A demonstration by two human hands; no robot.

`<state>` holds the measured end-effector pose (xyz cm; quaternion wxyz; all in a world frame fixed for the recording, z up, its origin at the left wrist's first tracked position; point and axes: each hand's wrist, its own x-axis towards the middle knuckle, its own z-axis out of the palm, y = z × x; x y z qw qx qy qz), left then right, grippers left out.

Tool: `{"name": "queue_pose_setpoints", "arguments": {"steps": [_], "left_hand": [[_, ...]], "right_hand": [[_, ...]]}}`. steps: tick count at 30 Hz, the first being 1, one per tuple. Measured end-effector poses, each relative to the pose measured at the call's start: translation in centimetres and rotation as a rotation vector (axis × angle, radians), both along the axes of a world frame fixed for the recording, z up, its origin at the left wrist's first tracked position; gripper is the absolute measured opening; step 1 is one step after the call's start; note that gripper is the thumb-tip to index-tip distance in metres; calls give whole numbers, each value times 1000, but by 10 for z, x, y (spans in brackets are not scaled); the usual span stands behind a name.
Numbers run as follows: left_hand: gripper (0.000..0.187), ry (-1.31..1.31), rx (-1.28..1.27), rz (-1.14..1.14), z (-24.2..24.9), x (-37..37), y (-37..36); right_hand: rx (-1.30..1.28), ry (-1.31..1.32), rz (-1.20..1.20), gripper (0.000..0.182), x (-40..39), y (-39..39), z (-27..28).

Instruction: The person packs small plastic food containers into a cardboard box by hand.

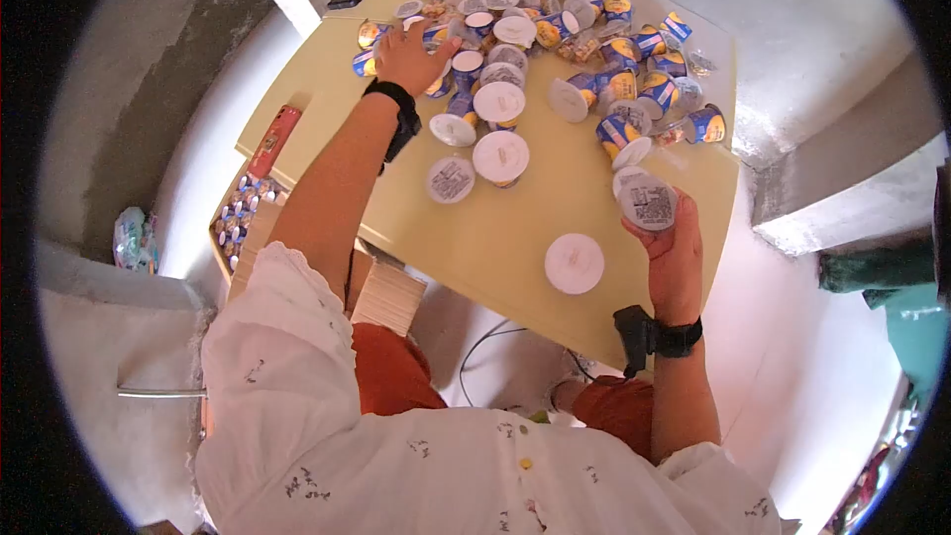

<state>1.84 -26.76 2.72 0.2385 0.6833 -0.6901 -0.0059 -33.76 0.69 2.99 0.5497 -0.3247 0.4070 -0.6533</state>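
My left hand reaches over the near left side of a pile of small blue-and-yellow cups. Its thumb and fingers are apart; the fingertips are partly lost among the cups, with no held item visible. At the table's right edge, my right hand grips a round tub with a printed lid, the print facing up. A second pale round lid shows just behind it. Between my hands stand a cup with a white lid and a tub with dark print. Nearer me lies a white round lid.
The yellow table carries cups across its far half, some tipped over. A red box-like object lies at the left edge, and a small black object sits far left. Below, an open carton holds many small cups. A cable runs across the floor.
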Motion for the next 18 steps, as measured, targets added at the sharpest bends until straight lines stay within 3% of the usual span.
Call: {"name": "queue_pose_setpoints", "arguments": {"steps": [3, 4, 9, 11, 16, 18], "left_hand": [[88, -173, -1, 20, 16, -26, -7], [98, -213, 136, -16, 19, -27, -20], [111, -189, 256, -101, 13, -53, -45], [110, -280, 413, -164, 22, -66, -34], [94, -329, 368, -185, 10, -61, -32], [82, -293, 282, -311, 6, -53, -26]], "right_hand": [[4, 18, 9, 38, 0, -4, 2], [4, 22, 3, 38, 0, -4, 3], [34, 66, -5, 39, 1, -6, 5], [43, 83, -6, 39, -1, -6, 4], [35, 106, -7, 37, -1, -5, 6], [35, 109, 8, 36, -3, -5, 6]]}}
